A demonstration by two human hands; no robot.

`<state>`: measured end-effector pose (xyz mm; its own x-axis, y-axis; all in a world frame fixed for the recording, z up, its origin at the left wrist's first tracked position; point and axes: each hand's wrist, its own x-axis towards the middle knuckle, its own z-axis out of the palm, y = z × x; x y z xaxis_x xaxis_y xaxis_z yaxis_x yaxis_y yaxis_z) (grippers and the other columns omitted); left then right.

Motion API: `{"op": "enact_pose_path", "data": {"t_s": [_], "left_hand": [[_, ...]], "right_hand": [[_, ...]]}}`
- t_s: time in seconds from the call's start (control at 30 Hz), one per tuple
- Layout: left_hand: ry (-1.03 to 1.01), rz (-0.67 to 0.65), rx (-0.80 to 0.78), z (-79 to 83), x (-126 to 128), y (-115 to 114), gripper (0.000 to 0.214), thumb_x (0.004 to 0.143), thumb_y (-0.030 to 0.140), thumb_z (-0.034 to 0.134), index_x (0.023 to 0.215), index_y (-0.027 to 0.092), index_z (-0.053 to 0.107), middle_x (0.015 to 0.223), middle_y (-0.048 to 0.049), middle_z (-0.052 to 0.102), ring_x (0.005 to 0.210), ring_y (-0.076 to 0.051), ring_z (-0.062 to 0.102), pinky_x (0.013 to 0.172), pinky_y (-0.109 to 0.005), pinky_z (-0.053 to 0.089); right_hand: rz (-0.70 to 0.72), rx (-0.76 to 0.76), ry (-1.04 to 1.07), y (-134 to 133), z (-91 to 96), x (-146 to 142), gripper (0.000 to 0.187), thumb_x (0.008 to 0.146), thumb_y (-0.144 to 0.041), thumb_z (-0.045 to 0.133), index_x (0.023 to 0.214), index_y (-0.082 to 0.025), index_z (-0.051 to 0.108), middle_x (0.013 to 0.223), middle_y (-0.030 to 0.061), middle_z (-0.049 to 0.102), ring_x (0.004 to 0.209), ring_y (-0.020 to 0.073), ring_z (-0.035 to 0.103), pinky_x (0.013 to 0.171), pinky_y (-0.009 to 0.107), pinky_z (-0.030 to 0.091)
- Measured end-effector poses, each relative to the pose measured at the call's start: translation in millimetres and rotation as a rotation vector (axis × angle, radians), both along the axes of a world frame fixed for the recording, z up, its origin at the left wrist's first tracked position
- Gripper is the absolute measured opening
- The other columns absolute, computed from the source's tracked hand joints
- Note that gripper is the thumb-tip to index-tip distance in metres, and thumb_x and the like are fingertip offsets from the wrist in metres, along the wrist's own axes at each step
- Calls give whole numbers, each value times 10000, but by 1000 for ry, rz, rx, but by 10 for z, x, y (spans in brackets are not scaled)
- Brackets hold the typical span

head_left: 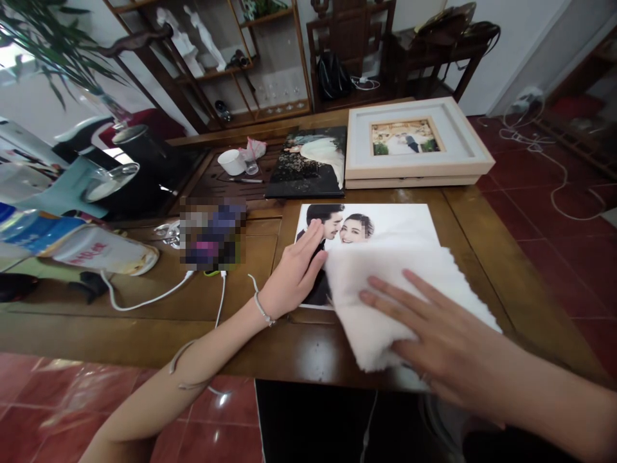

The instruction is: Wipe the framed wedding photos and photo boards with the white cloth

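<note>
Photo (pixel 395 225) lies on the table (pixel 274 347) just right of the frame's centre; it shows two people against white, and its lower right part is hidden under a white cloth (pixel 354 302); no writing can be made out on what shows of it. The left hand (pixel 294 273) rests on the photo's left side, open, fingers together and stretched toward the top, the thumb apart; a thin bracelet (pixel 264 310) circles its wrist. The right hand (pixel 429 321) is spread on top of the cloth, fingers extended and not closed round it; the cloth's lower corner hangs toward the table's near edge.

At the left edge a bottle (pixel 113 247) with a blue upper part lies tilted in view; red characters run along its white side, too blurred to read. Right of it, a pixelated patch (pixel 212 235) hides any marking on whatever lies there; white cables (pixel 144 305) run below it. At upper centre stand a white cup (pixel 231 162) and, to its right, a dark picture (pixel 308 173); at upper right a pale frame (pixel 419 172) holds a small photograph, with no legible label.
</note>
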<state>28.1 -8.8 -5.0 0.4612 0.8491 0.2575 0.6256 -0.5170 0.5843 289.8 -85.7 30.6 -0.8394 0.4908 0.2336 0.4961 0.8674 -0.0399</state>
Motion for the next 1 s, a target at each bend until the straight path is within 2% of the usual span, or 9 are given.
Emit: {"op": "enact_pose_path", "data": {"t_s": [0.13, 0.27, 0.4, 0.5, 0.6, 0.7, 0.87, 0.93, 1.0], "left_hand": [[104, -2, 6, -7, 4, 5, 507, 1019, 296, 380, 1499, 145, 324, 1580, -153, 290, 1484, -253, 224, 1185, -525, 269], [108, -1, 27, -9, 0, 7, 499, 1006, 270, 407, 1485, 140, 356, 1572, -159, 306, 1476, -260, 247, 1174, -525, 293], [84, -9, 47, -14, 0, 14, 495, 997, 258, 434, 1479, 165, 371, 1562, -153, 333, 1466, -267, 275, 1171, -537, 296], [75, -14, 56, -12, 2, 19, 494, 994, 251, 442, 1477, 170, 376, 1556, -153, 346, 1462, -270, 284, 1174, -540, 292], [75, -8, 54, -15, 2, 22, 494, 993, 248, 443, 1477, 171, 378, 1558, -150, 343, 1463, -271, 281, 1174, -544, 291], [71, -9, 65, -21, -1, 23, 493, 992, 246, 447, 1474, 172, 382, 1557, -149, 344, 1462, -271, 285, 1176, -545, 290], [82, -8, 60, -12, 7, 20, 489, 993, 246, 441, 1471, 161, 385, 1554, -155, 347, 1462, -266, 285, 1183, -533, 284], [91, -9, 62, -4, 11, 20, 487, 996, 252, 435, 1466, 132, 390, 1553, -170, 343, 1465, -265, 280, 1188, -525, 274], [101, -15, 62, 1, 11, 23, 485, 998, 258, 432, 1459, 112, 398, 1551, -182, 343, 1466, -264, 275, 1191, -517, 268]], "right_hand": [[-57, 3, 39, 349, -140, 373, 333, 711, -85, 495, 970, -215, 658, 1512, 118, 397, 1430, 293, 279, 1107, 643, 308], [-88, 57, 49, 803, -158, 649, 265, 873, -180, 439, 1043, -195, 642, 1483, 164, 432, 1403, 313, 337, 1066, 645, 360], [-204, -37, 36, 1140, -93, 751, 288, 896, -183, 426, 1073, -192, 653, 1471, 155, 453, 1289, 331, 490, 1043, 600, 409], [-221, -62, 35, 1201, -85, 748, 305, 925, -175, 393, 1089, -172, 651, 1476, 170, 441, 1334, 315, 441, 1075, 576, 381], [-105, -1, 70, 1034, -122, 694, 279, 930, -186, 393, 1076, -164, 630, 1465, 209, 440, 1406, 316, 329, 1097, 630, 326], [-27, 6, 66, 653, -142, 587, 210, 859, -126, 457, 978, -187, 620, 1489, 190, 412, 1432, 333, 259, 1092, 693, 295], [3, -43, 102, -29, -98, 373, 162, 707, -75, 524, 742, -224, 578, 1549, 136, 322, 1419, 352, 281, 1126, 672, 272], [1, -64, 113, -138, -86, 327, 156, 687, -77, 528, 692, -230, 561, 1556, 121, 311, 1415, 351, 291, 1131, 670, 262], [-11, -71, 111, -102, -92, 326, 165, 712, -74, 508, 692, -225, 571, 1551, 119, 319, 1420, 340, 282, 1131, 671, 256]]}}
